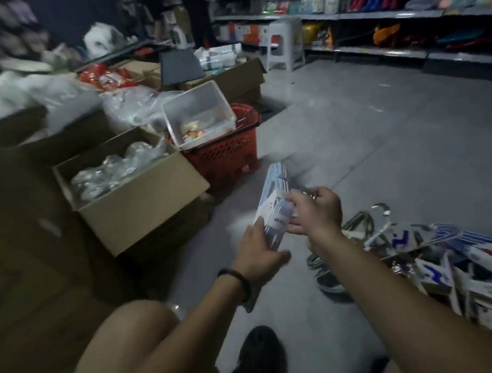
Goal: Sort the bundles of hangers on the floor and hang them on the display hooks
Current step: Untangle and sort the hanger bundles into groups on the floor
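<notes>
Room: dim shop aisle, grey floor (383,146), stocked shelves (372,14) along the far right wall.
Held bundle (272,196): flat pack of white/blue hangers with a paper label, mid-frame, up off the floor and tilted, far end pointing up-left. Motion-blurred, so I can't read the label.
Left hand (259,253): on the bundle's near end, thumb lying along its left edge, fingers curled under it. Firm hold. Black wristband (237,278) on that wrist.
Right hand (317,210): on the bundle's right edge at the label, fingers curled over it, gripping.
Loose hangers (359,224): on the floor just right of the hands, metal hooks sticking up.
Pile of hanger bundles (465,260): near right on the floor, labelled packs lying overlapped at mixed angles.
Shoe (261,353): dark, bottom centre, below the arms.
Red basket (227,155): on the floor beyond the hands, to the left; clear tub (198,113) sits tilted in its top.
Cardboard box (140,206): left of the basket, touching it, flaps open, holds clear-wrapped goods.
White stool (283,43): far, against the shelves.
</notes>
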Demonstrator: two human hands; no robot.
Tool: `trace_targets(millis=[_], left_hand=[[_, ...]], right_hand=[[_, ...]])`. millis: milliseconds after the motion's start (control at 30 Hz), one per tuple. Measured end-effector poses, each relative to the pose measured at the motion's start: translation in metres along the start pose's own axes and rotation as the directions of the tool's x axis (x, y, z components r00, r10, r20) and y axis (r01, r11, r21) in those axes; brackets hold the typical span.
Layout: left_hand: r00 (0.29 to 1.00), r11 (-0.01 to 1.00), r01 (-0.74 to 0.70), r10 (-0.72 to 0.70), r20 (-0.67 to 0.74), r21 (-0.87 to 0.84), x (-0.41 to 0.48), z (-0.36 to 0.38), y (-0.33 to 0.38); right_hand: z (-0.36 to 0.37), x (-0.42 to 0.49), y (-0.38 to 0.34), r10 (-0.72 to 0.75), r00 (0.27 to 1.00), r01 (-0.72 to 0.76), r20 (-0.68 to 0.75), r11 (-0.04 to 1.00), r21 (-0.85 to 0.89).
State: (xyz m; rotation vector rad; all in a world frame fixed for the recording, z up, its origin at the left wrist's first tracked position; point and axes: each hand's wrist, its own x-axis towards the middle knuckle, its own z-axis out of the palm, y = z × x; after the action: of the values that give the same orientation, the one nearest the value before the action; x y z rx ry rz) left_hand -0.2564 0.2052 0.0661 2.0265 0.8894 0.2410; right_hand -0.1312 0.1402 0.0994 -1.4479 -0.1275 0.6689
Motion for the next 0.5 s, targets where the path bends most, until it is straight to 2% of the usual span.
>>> trace_targets(millis=[33,100,133,200,267,333,400,500], left_hand=[[0.999,0.997,0.031,-0.028,-0.038,0.073,-0.017,0.003,-0.011],[0.981,0.993,0.094,-0.081,-0.176,0.065,-0.039,0.011,-0.037],[0.967,0.995,0.098,-0.095,-0.237,0.000,-0.046,0.014,-0.048],[0.940,0.979,0.114,-0.162,-0.300,-0.171,-0.056,0.013,-0.071],[0.930,0.880,0.149,-0.279,-0.238,-0.451,-0.059,0.006,-0.088],[0.911,0.716,0.225,-0.395,-0.117,-0.661,-0.051,0.001,-0.109],[0.878,0.612,0.264,-0.473,-0.078,-0.745,-0.034,0.001,-0.130],[0.812,0.528,0.320,-0.581,-0.060,-0.786,-0.005,0.013,-0.172]], right_hand=[[0.007,-0.010,0.005,-0.019,0.999,0.022,0.036,0.998,-0.066],[0.016,-0.029,0.013,-0.076,0.986,0.110,0.149,0.966,-0.233],[0.020,-0.036,0.015,-0.089,0.973,0.149,0.214,0.948,-0.282],[0.022,-0.040,0.020,-0.036,0.945,0.116,0.324,0.966,-0.230],[0.020,-0.033,0.023,0.004,0.934,0.069,0.357,0.979,-0.191],[0.016,-0.022,0.033,0.054,0.931,0.101,0.360,0.913,-0.396],[0.013,-0.012,0.054,0.146,0.933,0.096,0.329,0.780,-0.618],[0.017,-0.001,0.102,0.324,0.903,0.041,0.282,0.588,-0.808]])
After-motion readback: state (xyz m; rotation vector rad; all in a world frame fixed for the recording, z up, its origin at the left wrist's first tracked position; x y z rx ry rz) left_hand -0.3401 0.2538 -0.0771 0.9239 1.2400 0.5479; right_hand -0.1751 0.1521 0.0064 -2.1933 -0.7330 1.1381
